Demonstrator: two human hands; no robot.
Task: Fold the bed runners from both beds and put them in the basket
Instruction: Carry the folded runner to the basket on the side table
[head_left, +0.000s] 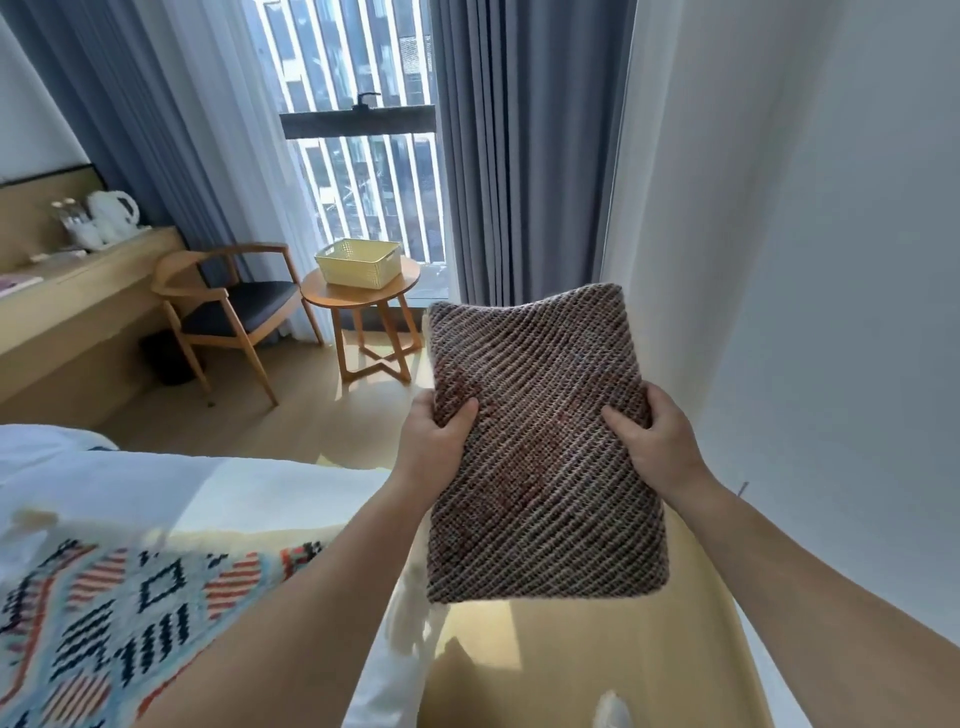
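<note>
Hands share the load. The left hand (434, 441) grips the left edge of a folded runner (540, 467) and the right hand (657, 441) grips its right edge. Each thumb lies over the top face, with the fingers curled out of sight beneath.

The folded runner is a thick, soft-cornered rectangle of coarse weave, brown and grey in fine diagonal ribs, with a faint reddish diamond in the middle. It is held in the air above the pale wooden floor (571, 665), beside a plain white wall (831, 260).

At the lower left is a bed (208, 488) in smooth white linen. Across it lies a patterned runner (104, 623), flat and unfolded, woven in pale blue with orange stripes and black geometric marks.

Well ahead, by the window (358, 171), a cream basket (358, 262) stands on a round table (410, 278) of light wood and covers most of its top. The basket is rectangular with perforated walls. Left of the table is a curved wooden chair (228, 312) with a dark seat pad, then a long wooden desk (78, 291) with a white kettle (117, 210) at its far end. Grey pleated curtains (519, 156) hang beside the glass.
</note>
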